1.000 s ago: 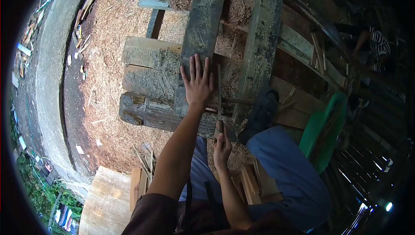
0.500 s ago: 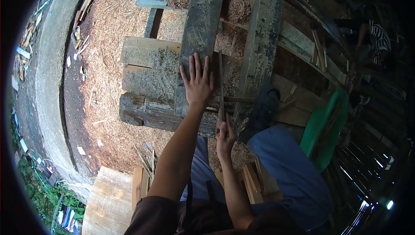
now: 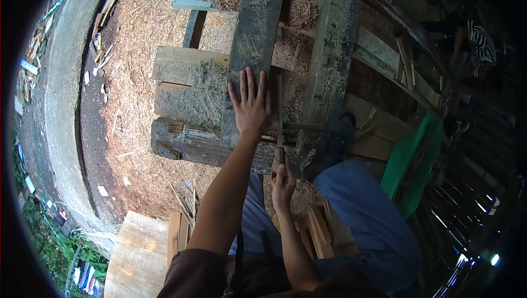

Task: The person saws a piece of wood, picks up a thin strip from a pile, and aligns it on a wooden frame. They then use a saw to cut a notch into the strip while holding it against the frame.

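Note:
My left hand [image 3: 251, 103] lies flat with fingers spread on a dark, weathered plank [image 3: 255, 34] dusted with wood shavings. In my right hand [image 3: 282, 185] is the wooden handle of a handsaw [image 3: 280, 114], its long thin blade seen almost edge-on and pointing away from me. The blade runs just right of the plank and crosses a thin wooden stick [image 3: 302, 126]. That stick reaches from beside my left hand to my dark shoe [image 3: 336, 136], which rests at the right on the wooden frame.
A second long beam [image 3: 332, 40] runs parallel on the right. Rough boards [image 3: 192, 70] and a thick timber [image 3: 203, 144] lie crosswise beneath. Shavings cover the ground [image 3: 137, 78]. At right are a green plastic chair [image 3: 414, 166] and another person in a striped shirt [image 3: 482, 45].
My right hand has drawn the handsaw back toward my body, and its tip sits lower along the plank. My left hand has stayed in place.

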